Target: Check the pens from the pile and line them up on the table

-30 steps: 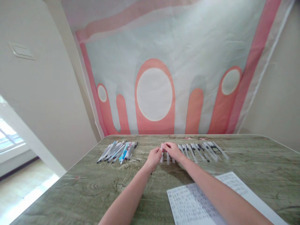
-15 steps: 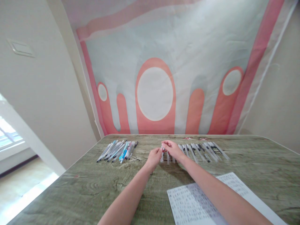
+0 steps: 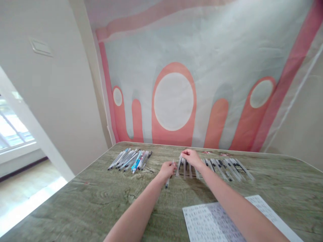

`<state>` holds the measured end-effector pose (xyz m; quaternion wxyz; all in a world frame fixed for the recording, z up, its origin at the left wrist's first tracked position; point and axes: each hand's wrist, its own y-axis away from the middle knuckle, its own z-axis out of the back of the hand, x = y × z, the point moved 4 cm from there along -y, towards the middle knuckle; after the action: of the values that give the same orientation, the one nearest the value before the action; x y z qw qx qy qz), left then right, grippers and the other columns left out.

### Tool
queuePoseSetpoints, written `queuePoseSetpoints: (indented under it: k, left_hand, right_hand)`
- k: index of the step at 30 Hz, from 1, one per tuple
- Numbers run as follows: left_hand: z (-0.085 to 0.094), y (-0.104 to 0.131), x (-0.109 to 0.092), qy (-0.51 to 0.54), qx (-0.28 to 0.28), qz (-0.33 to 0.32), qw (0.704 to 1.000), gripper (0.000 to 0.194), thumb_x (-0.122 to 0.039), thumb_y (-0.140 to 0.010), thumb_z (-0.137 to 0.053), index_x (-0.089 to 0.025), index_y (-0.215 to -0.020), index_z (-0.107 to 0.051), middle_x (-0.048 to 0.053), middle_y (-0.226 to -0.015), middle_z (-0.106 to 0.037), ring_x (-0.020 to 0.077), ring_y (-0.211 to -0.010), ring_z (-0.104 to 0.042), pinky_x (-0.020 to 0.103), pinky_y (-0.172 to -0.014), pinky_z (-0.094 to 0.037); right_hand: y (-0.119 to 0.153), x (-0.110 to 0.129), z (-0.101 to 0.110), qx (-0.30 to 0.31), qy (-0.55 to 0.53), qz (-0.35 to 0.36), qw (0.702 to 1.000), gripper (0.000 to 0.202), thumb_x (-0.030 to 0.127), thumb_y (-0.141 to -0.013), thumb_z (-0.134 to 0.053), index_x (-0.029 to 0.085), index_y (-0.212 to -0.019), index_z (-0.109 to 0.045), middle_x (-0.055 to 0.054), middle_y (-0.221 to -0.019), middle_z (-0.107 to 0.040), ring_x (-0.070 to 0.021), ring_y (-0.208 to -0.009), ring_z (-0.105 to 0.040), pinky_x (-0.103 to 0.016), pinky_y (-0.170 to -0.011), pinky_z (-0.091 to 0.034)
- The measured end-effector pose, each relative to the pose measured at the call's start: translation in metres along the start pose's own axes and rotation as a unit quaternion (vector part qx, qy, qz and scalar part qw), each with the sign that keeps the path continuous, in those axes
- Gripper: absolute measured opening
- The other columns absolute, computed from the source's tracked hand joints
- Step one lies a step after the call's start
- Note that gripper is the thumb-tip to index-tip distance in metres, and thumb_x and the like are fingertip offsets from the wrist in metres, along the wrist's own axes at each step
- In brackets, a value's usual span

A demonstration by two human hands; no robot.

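Note:
My left hand point(image 3: 168, 169) is closed around a slim pen point(image 3: 167, 183), whose dark end sticks out below the fingers toward me. Just to its right, my right hand point(image 3: 190, 157) pinches the top end of a clear pen barrel point(image 3: 178, 168) at the left end of a row. The row of clear barrels and dark-ended pen parts point(image 3: 227, 168) runs off to the right, partly covered by my right hand and wrist. To the left lies a bunch of pens point(image 3: 126, 159), mostly grey and clear with some blue ones.
A sheet of paper point(image 3: 202, 215) covered in handwriting lies at the front right, beneath my right forearm. The wood-patterned table point(image 3: 88, 201) ends at a wall with a pink and grey hanging point(image 3: 174, 101). A window point(image 3: 15, 124) is at the left.
My hands have come apart. The left moved down toward me with the pen, and the right has a clear barrel at the row's left end. The view has shifted slightly.

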<state>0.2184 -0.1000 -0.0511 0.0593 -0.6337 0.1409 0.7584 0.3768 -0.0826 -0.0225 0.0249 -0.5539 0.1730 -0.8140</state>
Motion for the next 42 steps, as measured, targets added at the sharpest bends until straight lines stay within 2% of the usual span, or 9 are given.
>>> queuePoseSetpoints:
  k: [7, 12, 17, 20, 25, 31, 34, 37, 42]
  left_hand:
    - [0.009, -0.007, 0.007, 0.045, -0.028, 0.013, 0.998, 0.015, -0.024, -0.072, -0.05, -0.01, -0.073, -0.056, -0.007, -0.046, -0.04, 0.0017, -0.035, -0.031, 0.015, -0.037, -0.026]
    - [0.011, -0.009, 0.01, 0.074, -0.026, 0.02, 0.997, 0.015, -0.023, -0.073, -0.049, -0.011, -0.078, -0.055, -0.006, -0.049, -0.044, 0.0018, -0.035, -0.034, 0.015, -0.037, -0.024]
    - [0.01, -0.01, 0.011, 0.088, -0.023, 0.021, 0.996, 0.017, -0.027, -0.072, -0.05, -0.011, -0.076, -0.055, -0.006, -0.048, -0.043, 0.002, -0.034, -0.034, 0.016, -0.037, -0.024]
    - [0.011, -0.01, 0.012, 0.098, -0.028, 0.01, 0.995, 0.019, -0.029, -0.072, -0.05, -0.011, -0.076, -0.055, -0.006, -0.048, -0.042, 0.0021, -0.034, -0.034, 0.016, -0.037, -0.024]
    - [0.013, -0.013, 0.013, 0.135, -0.032, -0.01, 0.99, 0.021, -0.032, -0.073, -0.049, -0.013, -0.077, -0.054, -0.006, -0.047, -0.04, 0.0034, -0.034, -0.034, 0.017, -0.037, -0.024]
    - [0.016, -0.015, 0.011, 0.209, -0.052, -0.021, 0.976, 0.026, -0.037, -0.071, -0.051, -0.013, -0.08, -0.054, -0.002, -0.057, -0.049, 0.002, -0.037, -0.031, 0.016, -0.036, -0.02]
    - [0.016, -0.012, 0.008, 0.231, -0.03, -0.008, 0.972, 0.029, -0.035, -0.07, -0.053, -0.011, -0.086, -0.055, 0.001, -0.065, -0.053, 0.0023, -0.041, -0.034, 0.016, -0.037, -0.02]
    - [0.01, -0.008, 0.003, 0.238, 0.026, -0.008, 0.971, 0.032, -0.035, -0.069, -0.055, -0.009, -0.089, -0.056, 0.003, -0.068, -0.053, 0.0022, -0.043, -0.036, 0.016, -0.039, -0.02]
    - [-0.005, 0.001, -0.004, 0.237, 0.108, -0.031, 0.965, 0.033, -0.037, -0.067, -0.059, -0.008, -0.083, -0.057, 0.001, -0.064, -0.05, 0.0021, -0.043, -0.036, 0.017, -0.039, -0.019]
  right_hand:
    - [-0.018, -0.015, -0.022, 0.014, 0.124, 0.006, 0.992, 0.015, 0.025, -0.062, -0.052, 0.016, -0.065, -0.064, -0.003, -0.065, -0.065, -0.0129, -0.059, -0.056, -0.022, -0.055, -0.039]
    - [-0.022, -0.016, -0.023, 0.004, 0.174, -0.001, 0.985, 0.013, 0.025, -0.062, -0.053, 0.019, -0.059, -0.064, -0.001, -0.061, -0.065, -0.0122, -0.056, -0.055, -0.021, -0.054, -0.036]
    - [-0.018, -0.011, -0.02, 0.002, 0.212, 0.005, 0.977, 0.016, 0.027, -0.065, -0.052, 0.018, -0.065, -0.066, -0.002, -0.067, -0.065, -0.0138, -0.062, -0.055, -0.023, -0.057, -0.035]
    - [-0.006, 0.002, -0.02, 0.031, 0.24, 0.051, 0.969, 0.017, 0.028, -0.068, -0.053, 0.019, -0.072, -0.066, -0.003, -0.073, -0.066, -0.0147, -0.069, -0.055, -0.024, -0.062, -0.036]
    - [0.034, 0.033, -0.028, 0.104, 0.269, 0.177, 0.941, 0.021, 0.039, -0.073, -0.053, 0.022, -0.073, -0.066, -0.002, -0.076, -0.064, -0.0165, -0.079, -0.052, -0.027, -0.071, -0.033]
    - [0.06, 0.049, -0.033, 0.097, 0.262, 0.25, 0.927, 0.021, 0.039, -0.076, -0.051, 0.022, -0.073, -0.064, -0.002, -0.074, -0.062, -0.0173, -0.081, -0.049, -0.03, -0.074, -0.03]
    - [0.056, 0.044, -0.028, 0.035, 0.234, 0.223, 0.946, 0.023, 0.032, -0.081, -0.044, 0.02, -0.075, -0.062, -0.004, -0.075, -0.062, -0.0166, -0.079, -0.049, -0.029, -0.073, -0.031]
    - [0.05, 0.036, -0.02, -0.021, 0.195, 0.186, 0.963, 0.024, 0.031, -0.082, -0.041, 0.019, -0.078, -0.061, -0.004, -0.077, -0.062, -0.0167, -0.078, -0.05, -0.029, -0.072, -0.034]
    - [0.041, 0.026, -0.014, -0.035, 0.1, 0.131, 0.986, 0.031, 0.037, -0.082, -0.038, 0.017, -0.074, -0.061, -0.005, -0.075, -0.063, -0.0167, -0.074, -0.054, -0.027, -0.07, -0.038]
